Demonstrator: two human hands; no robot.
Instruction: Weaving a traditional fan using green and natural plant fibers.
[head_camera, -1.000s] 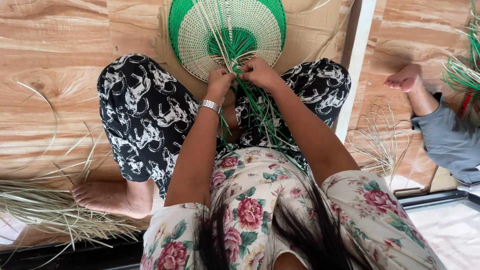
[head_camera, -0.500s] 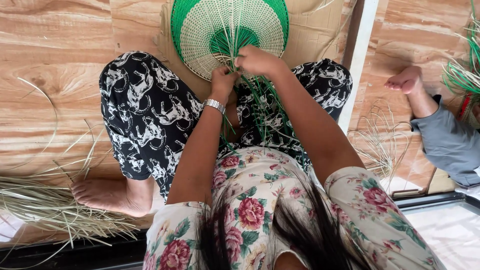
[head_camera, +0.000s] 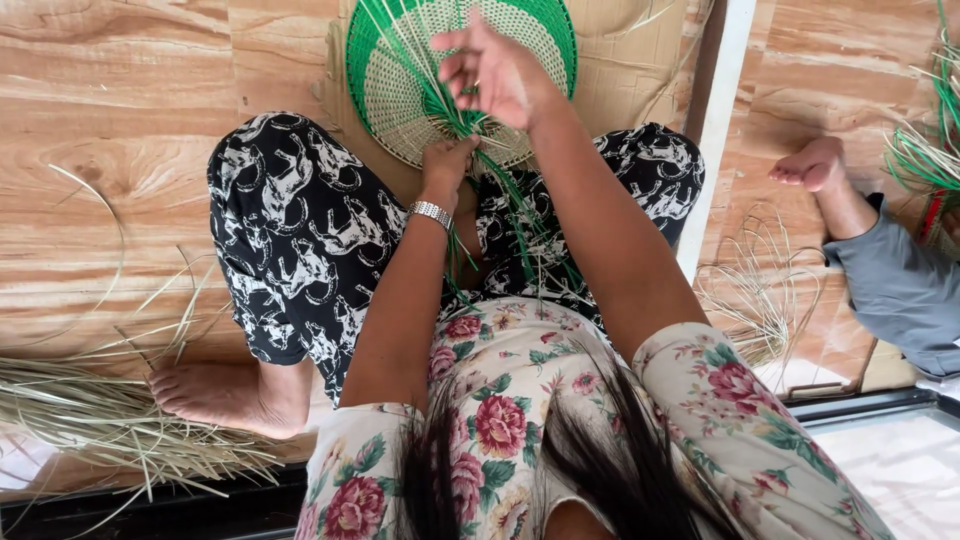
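A round woven fan (head_camera: 400, 80), pale straw with a green rim and green centre, lies on cardboard in front of my crossed legs. My left hand (head_camera: 445, 165), with a metal watch on the wrist, grips the bunch of green and straw strips (head_camera: 505, 215) at the fan's near edge. My right hand (head_camera: 495, 65) is raised above the fan, fingers spread, with thin green strips running up to it. Whether it pinches a strip I cannot tell.
A pile of loose straw strips (head_camera: 90, 415) lies on the wooden floor at my left, by my bare foot (head_camera: 225, 395). Another person's foot (head_camera: 812, 165) and grey trouser leg (head_camera: 895, 285) are at the right, with coiled straw (head_camera: 760, 285) beside them.
My right hand has lifted from the fan's near edge up and away over the fan, drawing strips with it. The left hand stays gripping the bunch.
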